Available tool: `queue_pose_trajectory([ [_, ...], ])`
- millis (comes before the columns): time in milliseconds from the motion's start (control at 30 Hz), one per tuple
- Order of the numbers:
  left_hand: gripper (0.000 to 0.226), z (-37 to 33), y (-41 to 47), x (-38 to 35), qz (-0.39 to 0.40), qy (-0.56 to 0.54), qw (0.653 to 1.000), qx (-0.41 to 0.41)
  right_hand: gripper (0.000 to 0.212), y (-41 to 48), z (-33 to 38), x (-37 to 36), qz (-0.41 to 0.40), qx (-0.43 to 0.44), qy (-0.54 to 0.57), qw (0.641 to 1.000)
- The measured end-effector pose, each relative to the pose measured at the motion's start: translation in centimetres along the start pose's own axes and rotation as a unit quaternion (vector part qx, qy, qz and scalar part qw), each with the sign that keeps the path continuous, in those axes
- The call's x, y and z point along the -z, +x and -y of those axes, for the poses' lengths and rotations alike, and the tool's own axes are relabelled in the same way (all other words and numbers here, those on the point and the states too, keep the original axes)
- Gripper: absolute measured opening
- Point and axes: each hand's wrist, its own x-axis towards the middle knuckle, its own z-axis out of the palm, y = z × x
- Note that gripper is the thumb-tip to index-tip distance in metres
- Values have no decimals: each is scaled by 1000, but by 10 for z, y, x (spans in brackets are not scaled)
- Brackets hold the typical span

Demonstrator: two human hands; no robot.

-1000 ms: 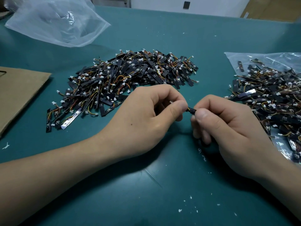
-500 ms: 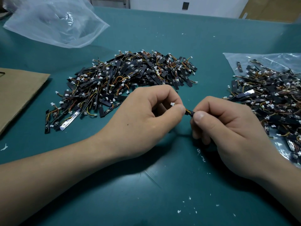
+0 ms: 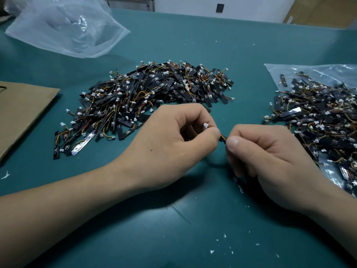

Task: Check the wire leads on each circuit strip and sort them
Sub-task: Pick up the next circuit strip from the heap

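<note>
One small circuit strip (image 3: 222, 137) with orange and yellow wire leads spans the gap between my hands at the table's middle. My left hand (image 3: 173, 144) pinches the leads just below their white connector (image 3: 206, 125), which sticks up above the thumb. My right hand (image 3: 264, 157) pinches the black strip end; most of the strip is hidden inside the curled fingers. A large pile of black strips (image 3: 146, 97) lies behind my left hand. A second heap of strips (image 3: 320, 120) lies on a clear bag at the right.
A crumpled clear plastic bag (image 3: 63, 26) sits at the far left. A brown cardboard sheet (image 3: 21, 111) lies at the left edge. The green table (image 3: 193, 229) carries small white scraps near its front edge.
My left thumb has slid along the leads, so the white connector now shows above it. Both hands stay in about the same place.
</note>
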Motion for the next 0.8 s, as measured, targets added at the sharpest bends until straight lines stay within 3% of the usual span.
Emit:
queue_pose_trajectory([
  [500, 14, 1, 0, 2, -18, -31, 999, 6, 33, -1, 0, 2, 32, 4, 13, 999],
  [667, 14, 2, 1, 5, 23, -29, 999, 12, 37, -2, -2, 4, 51, 1, 30, 998],
  [733, 15, 0, -1, 4, 16, -21, 1000, 3, 37, -2, -2, 3, 34, 5, 45, 998],
  [800, 15, 1, -1, 4, -34, 10, 999, -8, 37, -2, -3, 1, -50, 8, 86, 995],
])
